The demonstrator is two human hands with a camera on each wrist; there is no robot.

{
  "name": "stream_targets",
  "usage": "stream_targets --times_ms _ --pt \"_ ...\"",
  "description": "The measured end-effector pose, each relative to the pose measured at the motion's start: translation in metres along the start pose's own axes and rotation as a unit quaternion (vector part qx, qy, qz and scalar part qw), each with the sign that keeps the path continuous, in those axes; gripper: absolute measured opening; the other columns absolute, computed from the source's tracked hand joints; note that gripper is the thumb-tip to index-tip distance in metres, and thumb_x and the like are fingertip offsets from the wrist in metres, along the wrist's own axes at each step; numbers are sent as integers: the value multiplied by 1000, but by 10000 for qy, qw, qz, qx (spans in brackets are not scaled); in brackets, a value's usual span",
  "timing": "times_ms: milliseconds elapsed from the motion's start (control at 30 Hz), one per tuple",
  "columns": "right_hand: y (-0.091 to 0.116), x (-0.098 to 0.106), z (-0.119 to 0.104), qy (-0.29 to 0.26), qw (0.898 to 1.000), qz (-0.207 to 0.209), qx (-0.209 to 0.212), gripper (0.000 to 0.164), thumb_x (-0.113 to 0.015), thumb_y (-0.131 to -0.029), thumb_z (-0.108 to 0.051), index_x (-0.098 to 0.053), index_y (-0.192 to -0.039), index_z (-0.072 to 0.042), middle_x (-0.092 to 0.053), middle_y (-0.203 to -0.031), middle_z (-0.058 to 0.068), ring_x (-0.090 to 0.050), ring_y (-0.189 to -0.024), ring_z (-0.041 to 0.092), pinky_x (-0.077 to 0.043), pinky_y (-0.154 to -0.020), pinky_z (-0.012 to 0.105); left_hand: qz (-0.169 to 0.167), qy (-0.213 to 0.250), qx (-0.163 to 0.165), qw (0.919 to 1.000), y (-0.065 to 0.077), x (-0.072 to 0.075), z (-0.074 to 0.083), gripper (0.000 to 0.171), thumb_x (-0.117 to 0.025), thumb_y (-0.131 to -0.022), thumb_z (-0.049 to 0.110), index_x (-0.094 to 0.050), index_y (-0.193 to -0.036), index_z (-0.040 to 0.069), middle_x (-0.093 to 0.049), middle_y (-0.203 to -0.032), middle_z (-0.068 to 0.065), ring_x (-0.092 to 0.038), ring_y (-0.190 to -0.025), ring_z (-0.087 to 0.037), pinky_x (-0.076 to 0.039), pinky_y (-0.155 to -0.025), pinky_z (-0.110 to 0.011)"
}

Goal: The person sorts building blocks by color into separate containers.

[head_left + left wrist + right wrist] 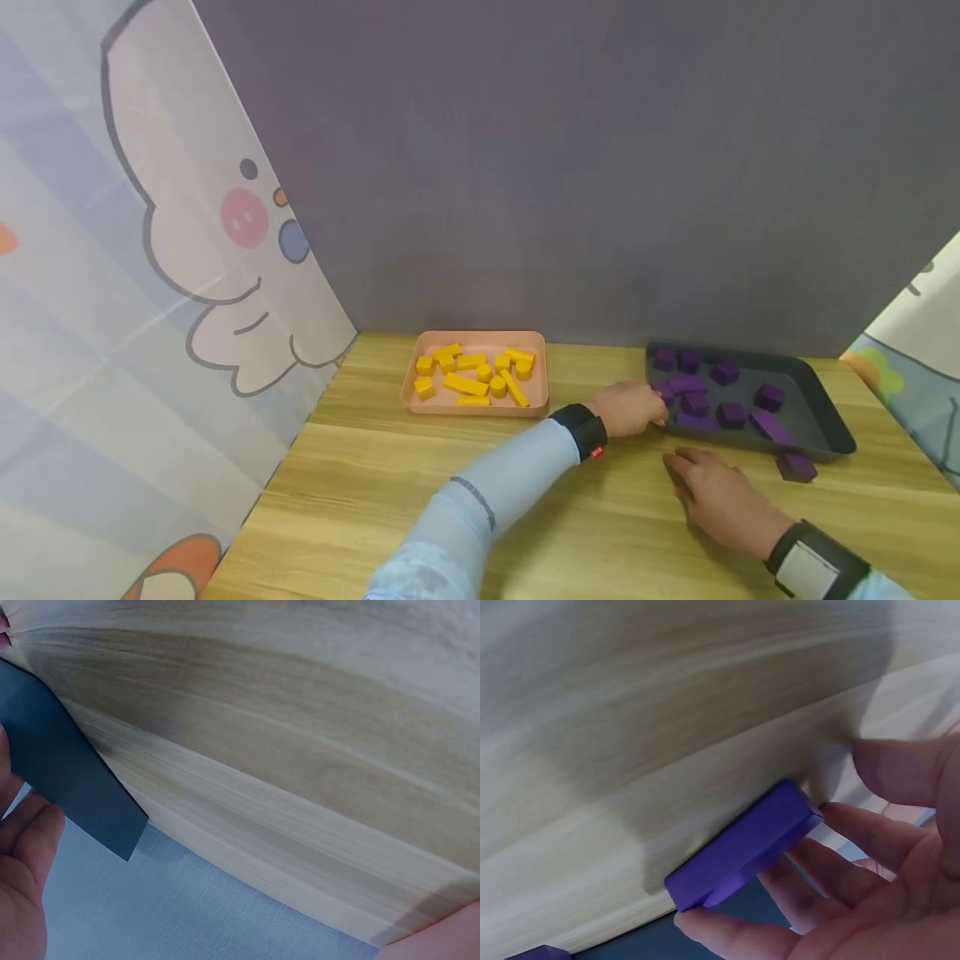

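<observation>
My left hand (628, 408) is at the left front corner of a dark tray (821, 408) holding several purple blocks (726, 372). Its fingers (34, 832) curl at the tray's rim, and the tray's dark side wall (67, 757) shows beside them. My right hand (723, 496) hovers low over the table in front of the tray. Beneath it, in the right wrist view, a long purple block (739, 847) lies along the fingertips, the thumb spread apart from it. The head view hides that block behind the hand.
A pink tray (408, 392) of several yellow blocks (465, 384) stands left of my left hand. One purple block (797, 467) lies on the wooden table (360, 500) against the dark tray's front wall. A grey wall (570, 183) rises behind both trays.
</observation>
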State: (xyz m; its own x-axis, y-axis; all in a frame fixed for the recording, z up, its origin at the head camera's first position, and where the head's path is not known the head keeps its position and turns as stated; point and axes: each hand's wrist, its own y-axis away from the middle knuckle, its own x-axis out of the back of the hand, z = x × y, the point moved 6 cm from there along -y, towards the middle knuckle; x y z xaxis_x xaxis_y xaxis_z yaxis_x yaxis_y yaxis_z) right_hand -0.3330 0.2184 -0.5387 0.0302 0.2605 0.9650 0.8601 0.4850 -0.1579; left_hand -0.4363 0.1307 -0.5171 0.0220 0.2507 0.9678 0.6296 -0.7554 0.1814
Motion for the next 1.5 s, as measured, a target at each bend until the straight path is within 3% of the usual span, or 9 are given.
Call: stream_targets --times_ms 233,267,367,500,667,867,1100,1367,1500 --pt "-2 3 1 -134 9994 -316 62 36 -74 -84 2 -70 -120 7 -68 -124 31 -67 -110 50 -57 -92 63 76 -73 -71 9999 -1 0 0 26 -65 -102 23 -76 -123 35 -74 -123 23 -67 -112 5 -50 -97 -8" --pt "-2 4 0 -165 9995 -232 101 30 -73 -84 3 -72 -114 6 -71 -119 29 -69 -106 47 -57 -90 62 99 -52 -77 9999 -1 0 0 26 -64 -102 23 -76 -122 36 -74 -122 23 -67 -111 5 -50 -96 -8" --pt "-1 6 -2 -296 9995 -71 88 8 -73 -83 4 -70 -85 -3 -70 -89 7 -66 -80 21 -59 -73 39 169 -8 -97 9998 0 0 1 25 -64 -103 23 -77 -119 36 -74 -121 22 -68 -109 5 -51 -95 -8" --pt "2 9 -2 -451 9987 -136 -209 27 -75 -84 -2 -60 -68 -18 -47 -67 -10 -39 -63 4 -36 -58 24 138 82 -69 9998 0 0 1 27 -64 -103 21 -76 -121 37 -73 -123 23 -68 -113 5 -50 -96 -8" --pt "2 13 -5 -492 9973 -347 -430 11 -83 -82 -14 -73 -79 -16 -59 -72 -10 -46 -65 4 -43 -59 25 86 168 -21 9998 0 -2 1 28 -64 -103 20 -75 -123 37 -73 -125 24 -67 -115 6 -49 -97 -7" --pt "4 20 -12 -752 9957 -426 -332 12 -86 -79 -18 -77 -85 -14 -70 -82 -8 -58 -72 4 -53 -64 26 32 215 -17 9998 1 -1 3 30 -65 -102 20 -74 -125 36 -73 -126 24 -67 -116 5 -48 -98 -6" --pt "-16 62 -8 -639 9974 19 -332 16 -85 -81 -16 -79 -93 -7 -77 -89 3 -71 -80 19 -60 -71 43 136 204 60 9997 6 5 -1 29 -67 -101 20 -74 -125 35 -73 -125 24 -67 -116 4 -49 -98 -7" --pt "-44 114 42 -338 9946 512 -834 26 -78 -89 -21 -77 -100 2 -72 -79 6 -56 -62 14 -44 -53 31 373 -37 -165 9992 9 10 1 20 -65 -102 25 -79 -115 33 -77 -116 20 -70 -102 4 -53 -88 -8" --pt "-58 128 75 -309 9904 812 -1075 31 -77 -89 -22 -76 -98 8 -76 -85 20 -66 -65 21 -54 -57 43 408 -139 -246 9988 11 10 1 22 -66 -102 23 -78 -117 33 -76 -119 20 -70 -105 3 -52 -90 -8"
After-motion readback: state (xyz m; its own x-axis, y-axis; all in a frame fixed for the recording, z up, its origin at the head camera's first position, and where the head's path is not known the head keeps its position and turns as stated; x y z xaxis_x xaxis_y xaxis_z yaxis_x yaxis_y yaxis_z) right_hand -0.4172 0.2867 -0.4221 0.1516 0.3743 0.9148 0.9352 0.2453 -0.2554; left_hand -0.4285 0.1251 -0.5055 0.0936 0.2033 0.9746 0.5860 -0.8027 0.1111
